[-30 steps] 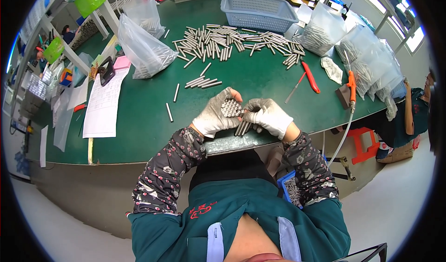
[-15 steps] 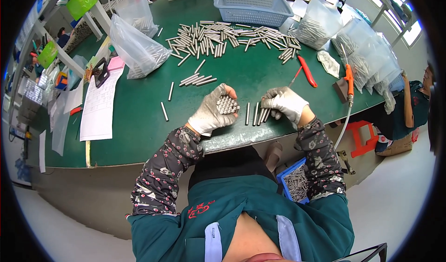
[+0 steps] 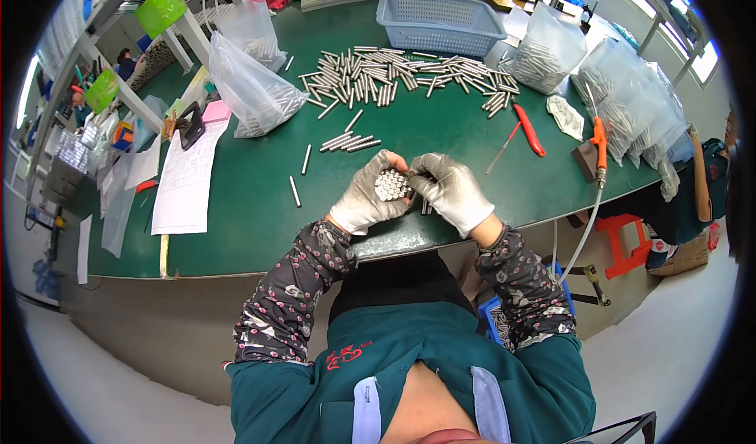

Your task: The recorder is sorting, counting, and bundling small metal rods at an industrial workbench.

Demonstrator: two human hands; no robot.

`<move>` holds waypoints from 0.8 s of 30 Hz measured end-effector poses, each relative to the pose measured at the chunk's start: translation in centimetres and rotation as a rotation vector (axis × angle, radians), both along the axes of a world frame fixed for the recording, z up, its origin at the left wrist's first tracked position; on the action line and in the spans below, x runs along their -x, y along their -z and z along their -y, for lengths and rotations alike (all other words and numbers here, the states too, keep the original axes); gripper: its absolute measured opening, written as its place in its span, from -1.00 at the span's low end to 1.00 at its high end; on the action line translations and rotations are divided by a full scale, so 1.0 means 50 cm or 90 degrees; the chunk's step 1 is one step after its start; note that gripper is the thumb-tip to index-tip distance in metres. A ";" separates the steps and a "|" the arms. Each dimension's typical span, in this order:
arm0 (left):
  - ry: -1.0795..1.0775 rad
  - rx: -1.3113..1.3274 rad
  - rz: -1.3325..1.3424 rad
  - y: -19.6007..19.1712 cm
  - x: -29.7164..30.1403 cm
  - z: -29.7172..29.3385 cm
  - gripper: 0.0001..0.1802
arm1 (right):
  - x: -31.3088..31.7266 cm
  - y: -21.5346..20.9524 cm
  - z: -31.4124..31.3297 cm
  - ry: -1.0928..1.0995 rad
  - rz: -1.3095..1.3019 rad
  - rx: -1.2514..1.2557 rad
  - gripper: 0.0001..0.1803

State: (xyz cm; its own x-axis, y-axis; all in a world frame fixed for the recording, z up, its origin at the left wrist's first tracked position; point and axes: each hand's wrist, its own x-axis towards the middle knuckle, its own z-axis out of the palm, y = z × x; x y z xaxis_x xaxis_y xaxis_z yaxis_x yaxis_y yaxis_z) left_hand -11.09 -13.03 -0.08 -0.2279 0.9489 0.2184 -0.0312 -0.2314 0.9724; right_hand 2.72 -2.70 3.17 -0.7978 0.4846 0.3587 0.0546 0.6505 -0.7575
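My left hand [image 3: 364, 197], in a worn whitish glove with bare fingertips, is closed round a bundle of metal pins [image 3: 391, 185], their round ends facing me. Against the bundle's right side, my right hand [image 3: 453, 192] has its gloved fingers bent together, and what they pinch is hidden. Below those fingers the ends of a few pins show on the green table. Left of my hands lie two single pins and a small group of loose pins [image 3: 350, 141]. Farther back spreads a large heap of pins [image 3: 378, 74].
A blue plastic basket [image 3: 441, 28] stands behind the heap. Clear bags of pins [image 3: 256, 97] lie at left and more at right. Red-handled pliers [image 3: 529, 131], an orange air gun [image 3: 599, 144] and a white cloth [image 3: 565, 116] lie at right. Paper sheets [image 3: 186, 184] cover the left side. Another person sits far right.
My right hand has moved left from the pins standing apart on the table to the bundle in my left hand. The whole view has shifted slightly.
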 end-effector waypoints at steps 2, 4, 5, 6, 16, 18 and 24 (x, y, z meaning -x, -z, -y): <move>0.012 0.017 0.027 0.000 0.000 0.004 -0.50 | -0.003 0.006 0.000 -0.014 0.000 0.037 -0.86; 0.027 0.054 0.052 0.002 0.004 0.006 -0.52 | -0.005 0.013 0.000 -0.025 0.002 0.075 -0.85; 0.027 0.053 0.051 0.004 0.006 0.008 -0.52 | -0.005 0.018 0.000 -0.027 0.000 0.091 -0.83; 0.027 0.058 0.044 0.005 0.008 0.009 -0.52 | -0.006 0.019 0.000 -0.028 0.000 0.107 -0.80; 0.019 0.049 0.099 -0.001 0.003 0.008 -0.52 | 0.003 0.049 0.007 -0.027 -0.040 0.072 -0.67; 0.016 0.043 0.108 -0.006 0.001 0.008 -0.50 | 0.007 0.056 0.015 0.013 -0.078 0.151 -0.64; -0.027 -0.031 0.014 0.007 0.002 0.006 -0.42 | 0.003 0.015 0.035 -0.013 -0.084 -0.028 -0.59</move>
